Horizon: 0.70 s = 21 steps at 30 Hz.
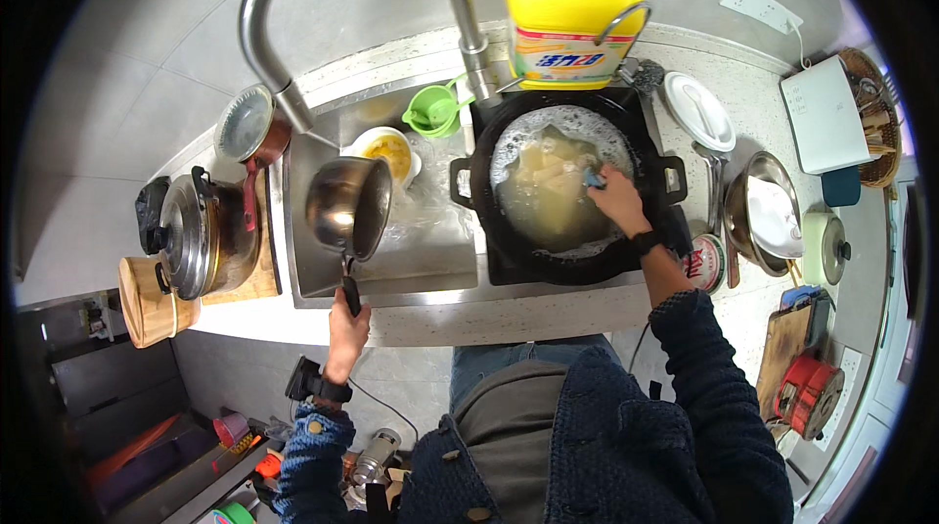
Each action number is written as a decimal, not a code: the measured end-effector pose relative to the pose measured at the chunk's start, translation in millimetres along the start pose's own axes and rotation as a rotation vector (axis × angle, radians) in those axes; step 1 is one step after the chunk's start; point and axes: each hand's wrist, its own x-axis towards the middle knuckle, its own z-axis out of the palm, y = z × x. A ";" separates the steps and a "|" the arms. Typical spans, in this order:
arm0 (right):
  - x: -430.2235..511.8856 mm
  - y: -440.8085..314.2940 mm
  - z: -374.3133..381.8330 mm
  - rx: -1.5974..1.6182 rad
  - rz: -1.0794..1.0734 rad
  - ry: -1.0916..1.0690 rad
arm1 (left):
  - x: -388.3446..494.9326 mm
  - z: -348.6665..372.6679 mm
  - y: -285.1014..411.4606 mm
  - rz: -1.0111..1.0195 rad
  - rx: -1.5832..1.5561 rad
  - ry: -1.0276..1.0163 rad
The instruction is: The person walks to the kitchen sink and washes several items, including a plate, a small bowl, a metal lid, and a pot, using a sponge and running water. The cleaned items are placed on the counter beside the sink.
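Observation:
My left hand grips the black handle of a metal saucepan, held tilted on its side over the left part of the sink. My right hand holds a small blue thing, perhaps a cloth or sponge, in a large black two-handled wok. Cloudy water with foam at its rim fills much of the wok; pale shapes below the surface are unclear. Beyond the saucepan, a white bowl with yellow liquid sits in the sink, near green plastic cups.
A steel faucet arches over the sink. Behind the wok stands a yellow detergent jug. Lidded pots crowd the left counter. On the right are a white dish, a metal bowl and a can.

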 end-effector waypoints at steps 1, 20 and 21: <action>-1.0 0.8 -1.0 -0.102 -0.077 0.023 | -14.5 1.2 11.7 -0.055 -0.201 -0.042; -10.5 32.9 12.1 0.138 -0.213 -0.205 | -13.0 180.8 139.4 0.133 -0.094 -0.466; -8.5 26.8 7.0 0.332 -0.074 -0.247 | -7.6 188.7 137.4 0.145 0.015 -0.421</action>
